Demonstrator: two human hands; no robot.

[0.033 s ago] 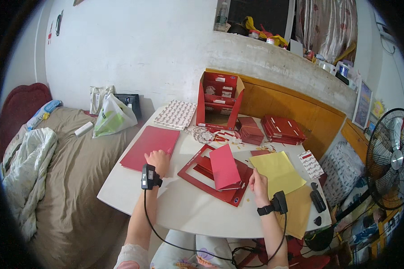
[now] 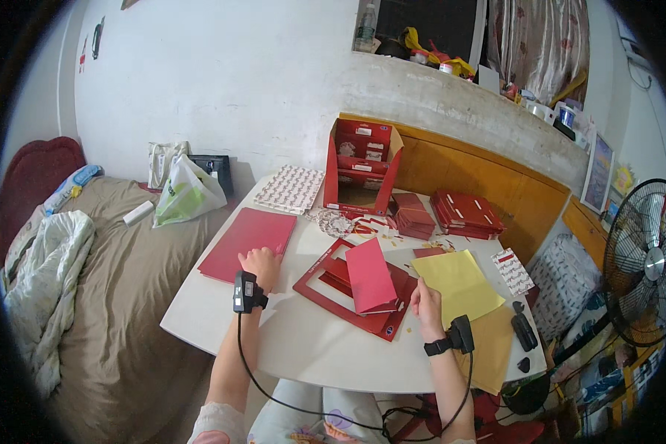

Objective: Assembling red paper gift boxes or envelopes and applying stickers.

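the left hand rests flat, released, on the stack of red sheets at the surface's left. the right hand pinches the yellow sheet; better lift it slowly, square, beside the folded red card.

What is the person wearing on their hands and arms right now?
Both hands are bare, with no gloves. The left hand has a small black boxy device strapped at the wrist, and a thin black cable runs from it down along the forearm. The right hand wears a black wristband carrying a similar black device, also cabled. A pale sleeve shows near the left elbow.
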